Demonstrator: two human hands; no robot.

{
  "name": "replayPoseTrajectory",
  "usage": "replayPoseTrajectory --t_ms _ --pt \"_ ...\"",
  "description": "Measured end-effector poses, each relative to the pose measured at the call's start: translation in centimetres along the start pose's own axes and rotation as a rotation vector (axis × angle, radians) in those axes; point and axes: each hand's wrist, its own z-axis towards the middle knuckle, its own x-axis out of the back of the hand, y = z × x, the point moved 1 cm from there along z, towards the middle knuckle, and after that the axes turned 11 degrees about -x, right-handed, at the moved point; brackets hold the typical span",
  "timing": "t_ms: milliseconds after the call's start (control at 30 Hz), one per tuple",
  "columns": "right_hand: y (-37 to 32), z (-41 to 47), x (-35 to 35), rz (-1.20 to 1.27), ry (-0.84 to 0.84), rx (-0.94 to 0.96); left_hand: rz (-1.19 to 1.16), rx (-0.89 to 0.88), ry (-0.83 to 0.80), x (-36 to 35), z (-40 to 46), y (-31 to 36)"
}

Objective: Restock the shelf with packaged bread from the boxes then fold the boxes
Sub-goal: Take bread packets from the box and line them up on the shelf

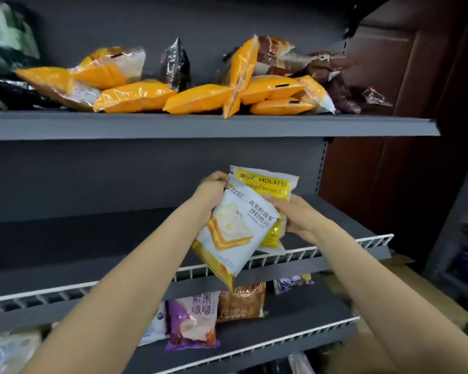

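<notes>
Both hands, left hand (212, 188) and right hand (299, 214), grip white-and-yellow plastic bread packets (237, 225) above the bare grey metal middle shelf (92, 268)'s right end; restocking looks midway; boxes unfolded, I judge.

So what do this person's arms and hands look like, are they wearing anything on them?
Nothing worn that shows. Both forearms are bare up to the bottom edge of the picture, with no sleeves in view. The left hand and right hand have no gloves, and no watch, bracelet or ring can be seen on the parts that show.
</notes>
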Motion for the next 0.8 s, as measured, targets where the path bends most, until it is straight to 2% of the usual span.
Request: replayPoseTrajectory --t_ms 100,200,333,433,533,633,800 --pt "-0.6 2.7 3.5 0.154 0.111 0.113 0.059 0.017 0.087 -4.3 2.0 -0.2" --pt "-1.5 6.1 9.3 0.271 0.206 0.138 0.109 0.025 0.215 -7.4 4.0 -0.2" --pt "-2.5 10.6 17.9 0.094 0.307 0.136 0.106 -0.032 0.418 -11.5 6.5 -1.1" --pt "-3.0 13.5 23.1 0.076 0.228 0.173 -0.042 -0.002 0.560 -15.2 7.6 -1.8" --pt "-3.1 16.3 26.2 0.111 0.201 0.166 -0.115 -0.003 0.576 -18.3 8.4 -2.2" --pt "-3.1 19.1 27.4 0.149 0.127 0.157 -0.082 -0.013 0.575 -20.2 9.2 -2.3" --pt "-2.6 23.1 27.9 0.180 0.035 0.183 -0.065 -0.020 0.672 -21.6 10.8 -2.2"
